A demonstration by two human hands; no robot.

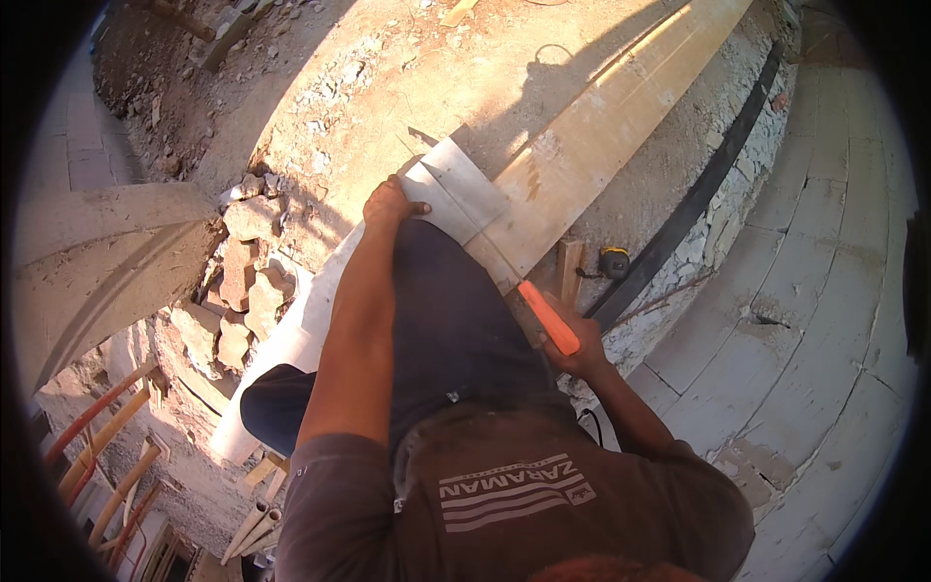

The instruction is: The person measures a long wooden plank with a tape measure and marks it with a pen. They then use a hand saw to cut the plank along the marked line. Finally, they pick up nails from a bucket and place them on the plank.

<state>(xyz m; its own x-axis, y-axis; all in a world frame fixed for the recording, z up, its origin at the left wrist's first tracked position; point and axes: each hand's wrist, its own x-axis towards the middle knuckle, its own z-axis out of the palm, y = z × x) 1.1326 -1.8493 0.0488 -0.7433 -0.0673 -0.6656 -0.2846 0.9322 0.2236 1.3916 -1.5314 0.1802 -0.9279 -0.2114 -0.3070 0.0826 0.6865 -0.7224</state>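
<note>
My right hand (582, 357) is closed around the orange handle of a handsaw (549, 318). The thin blade shows nearly edge-on, running forward and left from the handle across a long, flat board (582, 155). Around the cut line the board looks pale grey, and farther off it is tan. My left hand (388, 204) grips the board's left edge, its thumb lying on top and its fingers partly hidden. One bent knee rests over the board between my hands, covering part of it.
A yellow and black tape measure (613, 263) lies right of the board, near a short wood block (569, 272). A long black strip (698, 194) borders grey paving (776, 291) on the right. Broken paving blocks (238, 276) are piled at left, with several poles (107, 441) below them.
</note>
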